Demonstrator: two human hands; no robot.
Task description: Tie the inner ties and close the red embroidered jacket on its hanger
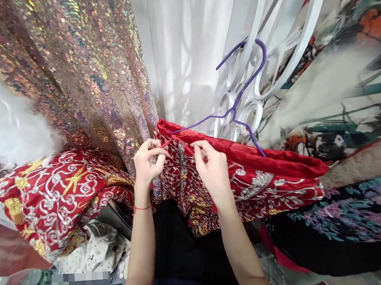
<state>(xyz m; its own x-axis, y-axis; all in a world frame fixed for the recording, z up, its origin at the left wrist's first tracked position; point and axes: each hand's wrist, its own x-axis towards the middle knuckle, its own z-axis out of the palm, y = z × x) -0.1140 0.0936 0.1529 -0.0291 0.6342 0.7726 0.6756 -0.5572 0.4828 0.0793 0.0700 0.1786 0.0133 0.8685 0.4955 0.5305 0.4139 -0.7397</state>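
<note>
A red skirt-like garment (247, 180) with silver and gold embroidery hangs in front of me, its plain red satin band along the top. Inside the band sits a purple wire hanger (235, 107), its hook sticking up. At the band's left part, a thin red cord (174, 138) shows a small knot or crossing in the middle. My left hand (148, 160) pinches the cord on one side, thumb against fingers. On the other side, my right hand (211, 167) pinches its other length, close against the embroidered cloth.
Another red embroidered piece (79, 179) lies at left, below white fluffy material (11, 114). Behind are a sequined curtain (92, 67) and a white scrolled metal frame (258, 82). Black floral cloth (350, 218) hangs at right. A plastic bottle (23, 284) lies at lower left.
</note>
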